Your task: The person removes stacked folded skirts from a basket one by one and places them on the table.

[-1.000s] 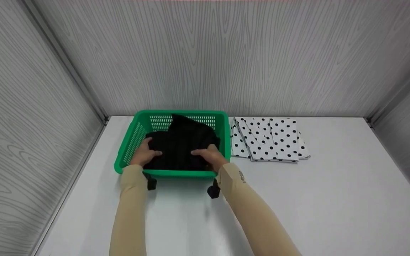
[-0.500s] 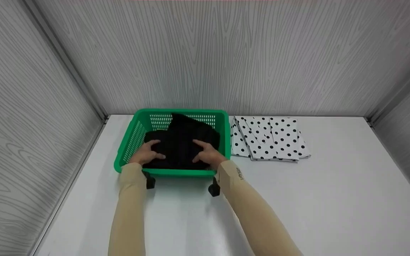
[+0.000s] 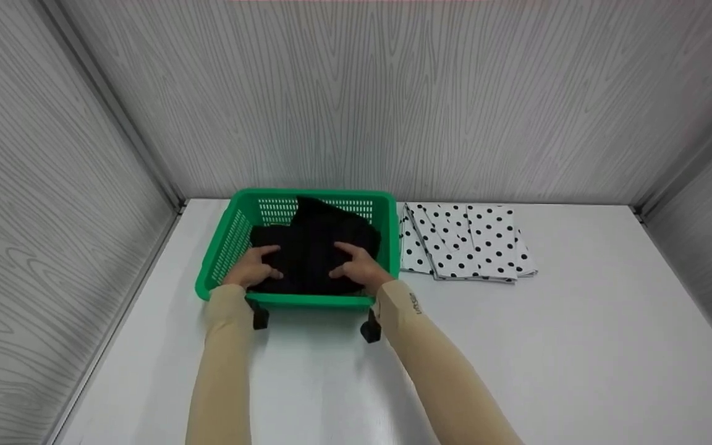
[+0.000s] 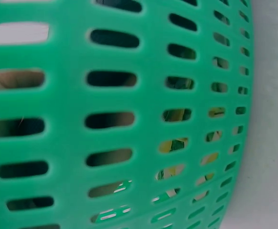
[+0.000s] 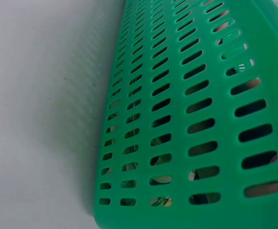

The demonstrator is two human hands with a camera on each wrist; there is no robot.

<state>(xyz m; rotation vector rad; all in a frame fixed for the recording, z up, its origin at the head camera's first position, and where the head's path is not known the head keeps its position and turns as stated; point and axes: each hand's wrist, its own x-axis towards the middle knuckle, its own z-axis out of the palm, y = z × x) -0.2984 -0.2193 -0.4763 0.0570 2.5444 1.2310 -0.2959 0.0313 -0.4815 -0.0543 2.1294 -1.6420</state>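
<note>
Folded black cloth (image 3: 306, 256) lies in a green plastic basket (image 3: 313, 301) in the head view, one dark corner rising towards the back rim. My left hand (image 3: 248, 269) reaches over the front left of the basket and rests on the cloth, thumb and forefinger spread apart. On the other side, my right hand (image 3: 363, 269) touches the cloth in the same spread way. The remaining fingers are mostly hidden. Both wrist views are filled by the slotted basket wall (image 4: 67, 100), with bits of yellow-green and dark material showing through the slots.
Folded white fabric with black dots (image 3: 467, 244) lies directly right of the basket on the white table (image 3: 578, 321). Grey wood-grain panels (image 3: 356, 99) stand behind and at both sides.
Both hands have loosened from the cloth's sides; thumbs and forefingers now spread on top of it. The cloth, basket and dotted fabric have stayed in place.
</note>
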